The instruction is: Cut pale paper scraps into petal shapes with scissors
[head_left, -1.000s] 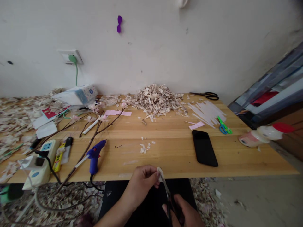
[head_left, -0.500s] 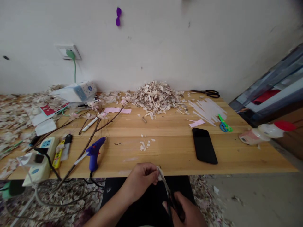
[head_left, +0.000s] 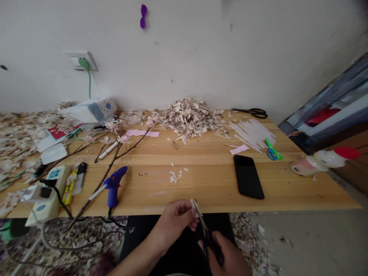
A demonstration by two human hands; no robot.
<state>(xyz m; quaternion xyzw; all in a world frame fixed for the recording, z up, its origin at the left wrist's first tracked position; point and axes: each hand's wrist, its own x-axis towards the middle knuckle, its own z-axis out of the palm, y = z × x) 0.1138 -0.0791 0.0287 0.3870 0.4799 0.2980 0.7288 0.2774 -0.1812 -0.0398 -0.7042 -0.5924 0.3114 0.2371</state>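
In the head view, the left hand (head_left: 174, 219) could be nicked if the scissors (head_left: 202, 224) slip, as they are held close up to the small, thin, pale scrap (head_left: 193, 203) pinched in it by the table's (head_left: 218, 191) near edge, while their handles are gripped by the right hand (head_left: 228, 255).

Dark-handled scissors (head_left: 206, 231), metal blades (head_left: 201, 219) pointing forward-left; small pale piece (head_left: 193, 204) at blade tips.

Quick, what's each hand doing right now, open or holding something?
Left hand: closed, pinching a small pale piece.
Right hand: closed on the handles of dark scissors, blades at that piece.
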